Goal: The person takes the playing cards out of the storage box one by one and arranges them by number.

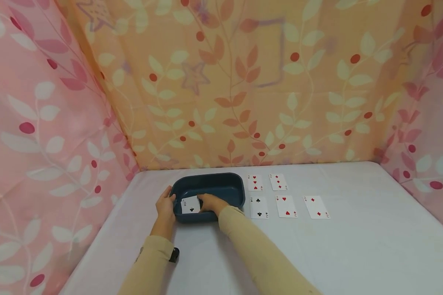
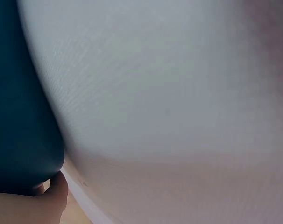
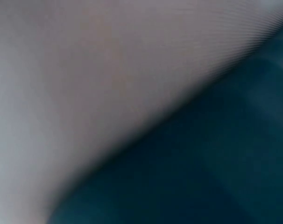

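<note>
A dark blue plastic tub (image 1: 208, 179) stands at the left of the table. My left hand (image 1: 165, 207) grips its left side, thumb at the rim; in the left wrist view the fingers (image 2: 56, 198) curl against the tub's wall (image 2: 24, 107). Inside the tub my right hand (image 1: 211, 203) pinches white playing cards (image 1: 190, 205) by their right edge, a black club showing on the top one. The right wrist view is blurred and shows just the tub's wall (image 3: 202, 154) beside the tablecloth.
Right of the tub, playing cards lie face up in two rows. At the back are a heart card (image 1: 255, 183) and a diamond card (image 1: 278, 182); in front, the two of clubs (image 1: 259, 207), two of hearts (image 1: 286, 206) and two of diamonds (image 1: 316, 207). Patterned curtains (image 1: 243, 102) surround the white table.
</note>
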### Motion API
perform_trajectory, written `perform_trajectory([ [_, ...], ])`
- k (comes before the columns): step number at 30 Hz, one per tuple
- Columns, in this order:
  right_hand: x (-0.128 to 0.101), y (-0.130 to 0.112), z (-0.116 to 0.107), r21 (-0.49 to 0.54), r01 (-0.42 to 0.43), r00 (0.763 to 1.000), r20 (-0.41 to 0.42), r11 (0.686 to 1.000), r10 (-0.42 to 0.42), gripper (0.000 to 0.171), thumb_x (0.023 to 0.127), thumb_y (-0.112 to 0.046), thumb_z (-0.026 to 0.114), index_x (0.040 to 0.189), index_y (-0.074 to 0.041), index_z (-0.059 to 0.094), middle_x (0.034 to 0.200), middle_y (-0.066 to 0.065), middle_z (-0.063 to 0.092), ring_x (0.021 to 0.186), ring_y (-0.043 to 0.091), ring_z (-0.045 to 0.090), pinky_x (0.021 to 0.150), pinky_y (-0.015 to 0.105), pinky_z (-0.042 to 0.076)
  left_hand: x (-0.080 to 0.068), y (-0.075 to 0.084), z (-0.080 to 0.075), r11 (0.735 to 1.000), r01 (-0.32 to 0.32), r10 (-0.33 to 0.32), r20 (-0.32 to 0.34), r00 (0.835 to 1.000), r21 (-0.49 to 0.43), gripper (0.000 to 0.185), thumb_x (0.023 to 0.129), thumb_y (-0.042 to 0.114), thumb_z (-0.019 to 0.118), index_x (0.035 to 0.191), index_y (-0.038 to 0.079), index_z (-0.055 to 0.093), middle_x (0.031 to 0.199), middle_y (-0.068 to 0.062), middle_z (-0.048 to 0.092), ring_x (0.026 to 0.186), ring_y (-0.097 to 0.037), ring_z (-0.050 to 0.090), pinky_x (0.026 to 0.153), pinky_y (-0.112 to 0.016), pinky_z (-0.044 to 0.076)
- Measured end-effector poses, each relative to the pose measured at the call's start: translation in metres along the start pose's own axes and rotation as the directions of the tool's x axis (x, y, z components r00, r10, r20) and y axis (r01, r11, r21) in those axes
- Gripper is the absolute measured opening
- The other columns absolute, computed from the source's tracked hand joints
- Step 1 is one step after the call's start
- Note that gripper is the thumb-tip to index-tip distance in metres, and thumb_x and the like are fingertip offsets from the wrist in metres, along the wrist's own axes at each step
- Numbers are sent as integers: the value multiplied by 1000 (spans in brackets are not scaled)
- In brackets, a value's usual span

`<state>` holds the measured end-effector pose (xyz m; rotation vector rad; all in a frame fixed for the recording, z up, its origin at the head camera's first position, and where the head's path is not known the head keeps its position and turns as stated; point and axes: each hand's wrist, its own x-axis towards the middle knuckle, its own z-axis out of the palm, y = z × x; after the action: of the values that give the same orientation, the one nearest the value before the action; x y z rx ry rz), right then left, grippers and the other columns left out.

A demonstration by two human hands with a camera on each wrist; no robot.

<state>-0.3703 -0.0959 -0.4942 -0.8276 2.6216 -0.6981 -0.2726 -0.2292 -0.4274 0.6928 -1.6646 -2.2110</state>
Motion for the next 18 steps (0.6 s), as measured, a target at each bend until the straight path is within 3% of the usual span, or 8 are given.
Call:
perform_trajectory([
  [1,7,3,4,-18,-25,999,26,1000,25,68,78,-18,83,138,-9,53,133,11,57,122,23,53,102,33,42,0,0,0,1000,-1,1,0,1000,2,52,98,-7,41,149,4,36,155,-10,30,144,-22,24,116,-31,20],
  [2,28,20,18,-42,8,1000,16,999,-8,67,77,-20,83,137,-9,54,131,9,59,118,22,55,99,33,44,0,0,0,1000,1,-1,-2,1000,4,52,98,-7,41,149,4,36,155,-10,31,144,-22,24,116,-31,19],
  [5,108,82,71,-100,59,998,-8,993,-60,71,72,-29,86,135,-15,56,126,3,61,110,15,56,95,31,46,1,0,0,1000,5,-4,-7,1000,13,52,98,-6,41,149,5,37,155,-9,31,144,-21,23,116,-32,17],
  [8,140,108,95,-74,62,996,-64,995,-67,71,69,-29,87,130,-12,55,124,5,61,107,15,57,93,31,46,1,-1,0,1000,9,-9,-12,1000,21,52,99,-6,41,149,6,37,156,-9,31,145,-22,21,117,-32,16],
  [11,111,90,78,25,59,993,-108,998,-56,65,68,-27,89,119,-12,52,111,6,62,95,15,57,85,28,47,1,-1,0,1000,10,-10,-8,1000,24,52,99,-5,41,149,7,36,156,-9,29,145,-22,20,117,-32,15],
  [14,44,40,32,181,34,993,-117,983,-13,63,67,-19,90,112,-9,48,103,10,60,88,19,57,81,30,48,1,-1,-1,1000,5,-5,-1,1000,21,52,99,-5,41,150,6,36,156,-9,29,145,-22,19,117,-32,16],
  [18,-37,-21,-22,374,30,991,-131,927,20,57,68,-2,86,111,-3,48,96,12,56,82,22,54,79,33,48,2,-1,-1,1000,3,-3,-1,1000,19,52,99,-5,41,150,6,36,157,-9,29,146,-22,18,117,-32,15],
])
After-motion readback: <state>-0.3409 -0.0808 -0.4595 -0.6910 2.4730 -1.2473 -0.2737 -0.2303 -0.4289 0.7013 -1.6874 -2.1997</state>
